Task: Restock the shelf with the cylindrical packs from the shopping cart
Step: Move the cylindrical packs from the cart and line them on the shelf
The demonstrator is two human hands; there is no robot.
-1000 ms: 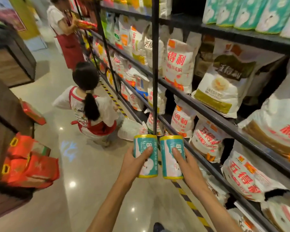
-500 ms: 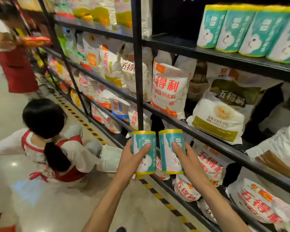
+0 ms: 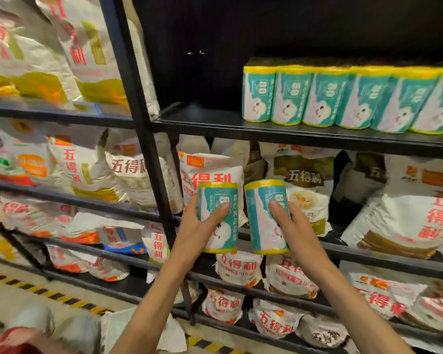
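While both arms reach forward at chest height, each hand carries one teal cylindrical pack with yellow end bands, upright, side by side, close but not touching.

Head view:
- left hand [image 3: 200, 231]: fingers and thumb curled round the left pack [image 3: 218, 215], thumb across the front label. Firm grip, nothing else in it.
- right hand [image 3: 296, 229]: same wrap on the right pack [image 3: 265, 215], thumb on the front, fingers behind.
- Both packs sit in front of the middle tier, level with the white flour bags [image 3: 210, 172] with red characters, below the target tier.
- black shelf board [image 3: 205, 123] one tier up: bare on its left part, next to the black upright post [image 3: 136, 116].
- row of shelved packs [image 3: 343, 98] on the right part of that same board: same teal/yellow design, upright, touching each other, running off the right edge of the frame. The leftmost one stands above and a little right of the held pair.
- More flour bags fill the lower tiers and the bay left of the post; print there is blurred.
- yellow-black floor tape [image 3: 49, 293] runs along the shelf base.
- Bottom left: blurred part of another person [image 3: 28, 328], white and red clothing.
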